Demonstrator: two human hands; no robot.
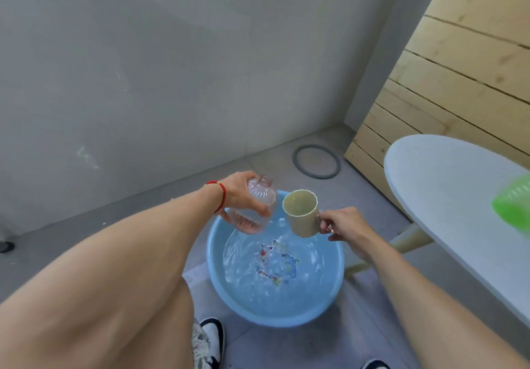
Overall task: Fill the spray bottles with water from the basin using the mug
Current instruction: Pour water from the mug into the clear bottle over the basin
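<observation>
Mug (301, 213) and bottle (253, 206) hang side by side above the blue basin (218, 277) on the floor, nearly touching, and the gap between mug rim and bottle neck is what the pour depends on. The left hand (241, 196) grips the clear ribbed spray bottle round its shoulder, fingers curled onto the body. The bottle's long axis runs upward and away from the person, tilted a little to the right, so its open neck points up toward the mug side. The right hand (348, 229) pinches the mug's handle, fingers closed on it; the mug stands almost upright, mouth up, and lies to the left of those fingers. Its rim sits just beside the neck and slightly lower. I judge the mug must rise and tip leftward over the narrow neck; spill would fall into the basin. A green bottle (513, 203), blurred, lies on the white bench (447, 185) at the right.
</observation>
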